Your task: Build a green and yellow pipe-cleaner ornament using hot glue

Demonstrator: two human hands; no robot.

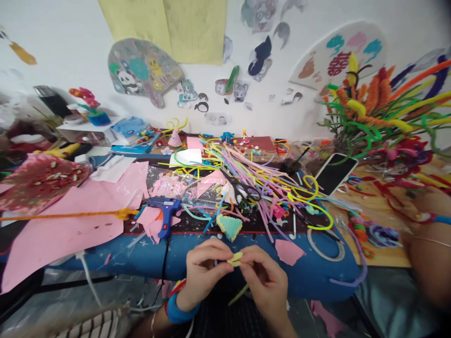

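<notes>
Yellow pipe-cleaner (235, 258) in hands (206, 268), flowers (86, 97) in pot (99, 119)

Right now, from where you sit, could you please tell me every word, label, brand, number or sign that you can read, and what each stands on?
"囍", in red, on the white fan at the right of the wall.
Glue gun: small marks, too small to read.
Phone: dark screen, nothing readable.
No other text is clear enough to read.
</notes>
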